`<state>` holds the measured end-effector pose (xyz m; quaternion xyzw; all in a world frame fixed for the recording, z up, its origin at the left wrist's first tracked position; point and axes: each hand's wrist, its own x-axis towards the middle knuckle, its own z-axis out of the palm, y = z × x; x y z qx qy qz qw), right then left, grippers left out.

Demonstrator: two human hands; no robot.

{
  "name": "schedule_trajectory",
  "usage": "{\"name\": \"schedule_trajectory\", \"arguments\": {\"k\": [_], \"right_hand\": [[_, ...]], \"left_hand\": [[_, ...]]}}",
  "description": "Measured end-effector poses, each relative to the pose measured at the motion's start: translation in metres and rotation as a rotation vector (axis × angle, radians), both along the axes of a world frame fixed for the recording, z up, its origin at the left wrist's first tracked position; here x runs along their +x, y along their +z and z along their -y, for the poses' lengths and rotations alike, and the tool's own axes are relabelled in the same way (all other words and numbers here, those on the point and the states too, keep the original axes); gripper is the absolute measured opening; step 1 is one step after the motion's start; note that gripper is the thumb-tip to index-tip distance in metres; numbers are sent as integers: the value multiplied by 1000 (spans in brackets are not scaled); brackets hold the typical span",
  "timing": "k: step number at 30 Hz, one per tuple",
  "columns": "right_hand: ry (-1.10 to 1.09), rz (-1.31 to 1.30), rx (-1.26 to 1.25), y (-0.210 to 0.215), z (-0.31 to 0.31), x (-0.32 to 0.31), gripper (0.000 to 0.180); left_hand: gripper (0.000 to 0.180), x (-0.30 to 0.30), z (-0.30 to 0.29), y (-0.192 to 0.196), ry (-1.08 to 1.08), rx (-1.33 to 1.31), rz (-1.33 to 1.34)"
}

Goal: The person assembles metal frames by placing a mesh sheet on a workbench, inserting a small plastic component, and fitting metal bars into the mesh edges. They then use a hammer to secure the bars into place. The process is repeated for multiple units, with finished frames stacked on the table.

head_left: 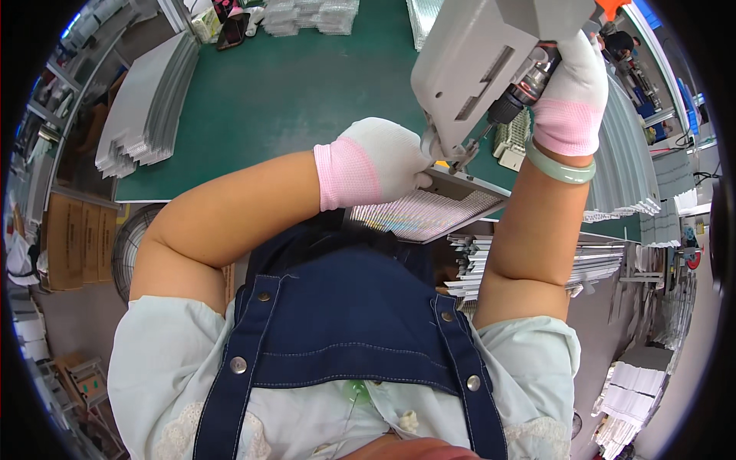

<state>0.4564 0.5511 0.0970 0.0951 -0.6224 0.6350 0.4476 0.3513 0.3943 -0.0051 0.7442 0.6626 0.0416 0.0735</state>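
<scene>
In a white glove with a pink cuff, my left hand (387,157) is closed on the upper edge of a perforated metal panel (422,213). The panel tilts down past the near edge of the table, beneath the grey head of a machine (475,65). My right hand (579,77), gloved alike, is closed around a power drill (521,93). The drill's black chuck and thin bit slant down and left toward the panel's far edge. The machine head hides much of the drill's body, and my right fingers are partly out of sight.
The green table (268,100) carries a stack of grey metal sheets (149,107) at left and silvery panels (310,15) at the back. Grey strips (621,153) are piled at right, near a pale ribbed block (512,142). A floor fan (134,249) stands below left.
</scene>
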Motion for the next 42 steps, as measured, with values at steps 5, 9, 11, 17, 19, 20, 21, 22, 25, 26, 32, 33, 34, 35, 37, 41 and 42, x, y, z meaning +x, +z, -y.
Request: {"name": "schedule_trajectory", "arguments": {"k": [5,9,11,17,19,20,21,22,25,26,32,33,34,35,37,41,42], "right_hand": [[-194,-17,43,-4,14,6,38],[-510,117,37,3,22,15,21],[-502,107,27,4,27,14,20],[-576,-13,-75,83,-31,14,28],[-773,63,5,111,-48,26,32],[-859,83,36,118,-49,28,34],[-938,101,62,122,-51,29,37],[-1010,149,176,125,-61,35,39],[-1212,249,577,125,-121,48,45],[-1405,229,864,118,-111,43,43],[-1116,1138,1011,-97,-65,25,38],[-975,1448,894,-138,-54,28,50],[-959,1548,844,-181,-53,33,58],[-813,1624,708,-210,-64,36,61],[-774,1635,712,-223,-64,27,52],[-487,1709,350,-193,-58,-10,27],[-499,1647,301,-186,-65,-16,26]], "left_hand": [[38,-2,-1,-7,-75,72,11],[22,-6,-2,-18,-147,203,-18],[20,-8,3,-11,-70,171,38],[25,-40,68,27,134,188,269],[28,-78,116,26,260,493,377],[30,-92,144,35,394,566,530],[31,-110,179,34,552,731,531],[32,-136,214,19,702,769,839],[38,-171,277,19,497,812,1110],[38,-166,274,17,593,873,1075],[30,-137,223,-26,770,880,996],[32,-143,216,-43,789,810,1027],[30,-151,215,-68,766,815,1056],[29,-160,214,-87,740,819,1082],[28,-162,214,-91,765,823,1066],[27,-160,214,-85,779,828,1055],[27,-162,212,-83,778,848,1034]]}}
